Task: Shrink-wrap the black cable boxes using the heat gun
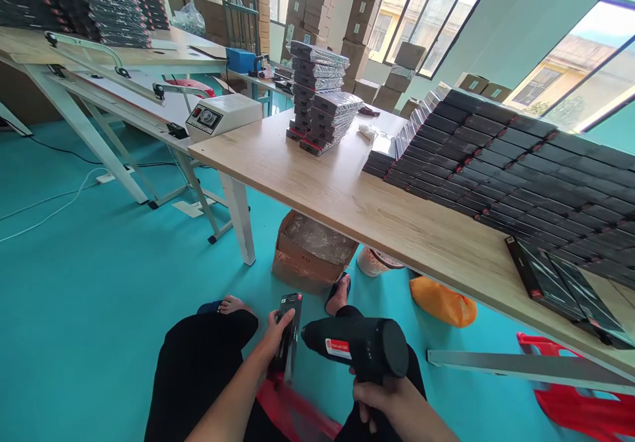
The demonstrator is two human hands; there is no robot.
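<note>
Between the person's knees, my left hand (274, 337) is closed around a slim black box (288, 336) held roughly upright, its top end showing small light print and a red mark. My right hand (380, 402) grips the handle of a black heat gun (354, 345) with a red and white label. The gun's nozzle points left toward the box, with a small gap between them. The lower end of the box is near something red (292, 409) below the hands.
A wooden table (317, 177) crosses ahead, bearing a wrapped stack (322, 98), a large pile of black boxes (510, 171) and loose boxes (546, 280). Beneath are a carton (302, 263), a bin (372, 263) and an orange bag (443, 302). A sealing machine (231, 111) stands left.
</note>
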